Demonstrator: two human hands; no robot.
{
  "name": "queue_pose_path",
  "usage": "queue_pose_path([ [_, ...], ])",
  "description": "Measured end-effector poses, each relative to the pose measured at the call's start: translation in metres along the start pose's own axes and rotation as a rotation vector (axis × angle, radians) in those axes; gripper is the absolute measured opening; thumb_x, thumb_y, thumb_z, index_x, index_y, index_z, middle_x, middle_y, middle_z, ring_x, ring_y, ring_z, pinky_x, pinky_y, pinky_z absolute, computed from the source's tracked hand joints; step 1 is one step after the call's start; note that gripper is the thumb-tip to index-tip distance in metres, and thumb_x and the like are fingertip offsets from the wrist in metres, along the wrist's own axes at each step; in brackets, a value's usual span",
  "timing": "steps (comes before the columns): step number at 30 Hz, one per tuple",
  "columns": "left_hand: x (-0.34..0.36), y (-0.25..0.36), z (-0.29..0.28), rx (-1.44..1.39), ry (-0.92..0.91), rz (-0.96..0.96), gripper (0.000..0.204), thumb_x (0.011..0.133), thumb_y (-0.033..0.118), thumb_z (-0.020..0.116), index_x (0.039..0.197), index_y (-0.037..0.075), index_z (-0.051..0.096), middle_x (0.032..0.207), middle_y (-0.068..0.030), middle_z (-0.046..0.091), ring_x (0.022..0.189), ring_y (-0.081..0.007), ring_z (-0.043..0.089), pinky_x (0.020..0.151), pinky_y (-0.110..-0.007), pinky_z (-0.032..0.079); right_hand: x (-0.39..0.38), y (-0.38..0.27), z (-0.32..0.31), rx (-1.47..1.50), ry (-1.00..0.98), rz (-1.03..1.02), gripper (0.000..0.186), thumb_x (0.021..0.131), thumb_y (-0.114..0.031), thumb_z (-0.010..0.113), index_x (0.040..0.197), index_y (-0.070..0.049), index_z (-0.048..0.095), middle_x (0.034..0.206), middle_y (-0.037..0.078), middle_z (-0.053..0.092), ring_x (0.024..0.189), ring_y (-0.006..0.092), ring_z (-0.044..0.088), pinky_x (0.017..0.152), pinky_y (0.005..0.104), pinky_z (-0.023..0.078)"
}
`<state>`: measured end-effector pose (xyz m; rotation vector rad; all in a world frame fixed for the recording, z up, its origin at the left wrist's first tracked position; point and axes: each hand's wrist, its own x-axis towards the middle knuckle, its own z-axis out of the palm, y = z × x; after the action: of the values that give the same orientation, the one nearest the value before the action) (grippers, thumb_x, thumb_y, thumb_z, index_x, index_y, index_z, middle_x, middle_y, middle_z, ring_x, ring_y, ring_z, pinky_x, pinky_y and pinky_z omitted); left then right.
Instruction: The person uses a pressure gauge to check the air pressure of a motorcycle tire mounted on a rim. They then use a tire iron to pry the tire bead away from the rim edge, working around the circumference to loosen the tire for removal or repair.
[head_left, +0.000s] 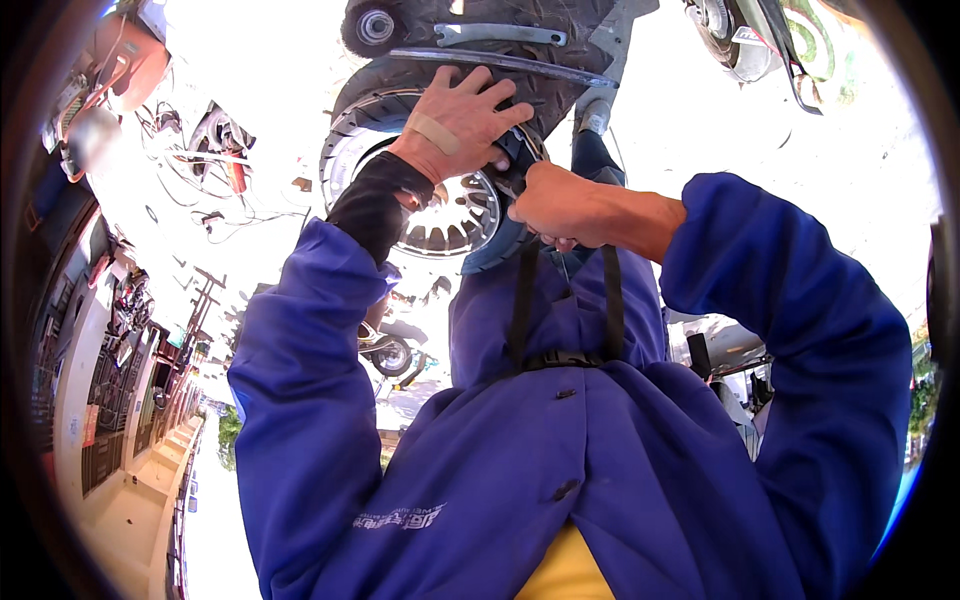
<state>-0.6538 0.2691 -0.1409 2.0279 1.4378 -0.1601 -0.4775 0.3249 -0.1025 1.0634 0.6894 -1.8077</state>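
A small wheel with a black tyre [338, 150] and a pale spoked rim [450, 222] lies in front of my body. My left hand [450, 125], a plaster across its back, rests on the tyre's far side with its fingers spread. My right hand [565, 205] is closed at the right side of the wheel, close to my left thumb. Something thin and metallic shows by its knuckles, but what the fist grips is mostly hidden. Beyond my left hand lie a long metal bar [500, 64] and a flat grey metal tool [500, 36].
The bar and flat tool lie on a dark textured surface [600, 20]. A small roller wheel [375, 27] is at its far left. Cables [200, 160] and machine parts [220, 135] lie on the bright ground at left. Part of a vehicle [740, 45] stands at far right.
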Motion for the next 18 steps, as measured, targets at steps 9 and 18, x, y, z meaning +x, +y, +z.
queue_pose_path([
  [9,-0.003,0.000,0.004,-0.023,0.045,0.023,0.075,0.064,0.040,0.092,0.132,0.028,0.064,0.129,0.0013,0.062,0.123,-0.0238,0.055,0.104,-0.047,0.041,0.023,0.046,0.018,-0.090,0.132,-0.285,0.025,0.091,-0.011,0.056,0.099,0.012,0.062,0.074,0.021,0.065,0.061,0.0299,0.067,0.057,0.0429,0.051],
  [18,0.003,-0.003,0.000,0.022,0.038,0.039,0.075,0.063,0.040,0.091,0.132,0.028,0.064,0.128,0.0014,0.062,0.121,-0.0253,0.057,0.101,-0.048,0.043,-0.019,0.089,0.022,-0.374,0.617,-0.572,0.038,0.094,-0.017,0.070,0.117,0.005,0.048,0.097,0.026,0.067,0.094,0.0438,0.066,0.083,0.0541,0.050],
])
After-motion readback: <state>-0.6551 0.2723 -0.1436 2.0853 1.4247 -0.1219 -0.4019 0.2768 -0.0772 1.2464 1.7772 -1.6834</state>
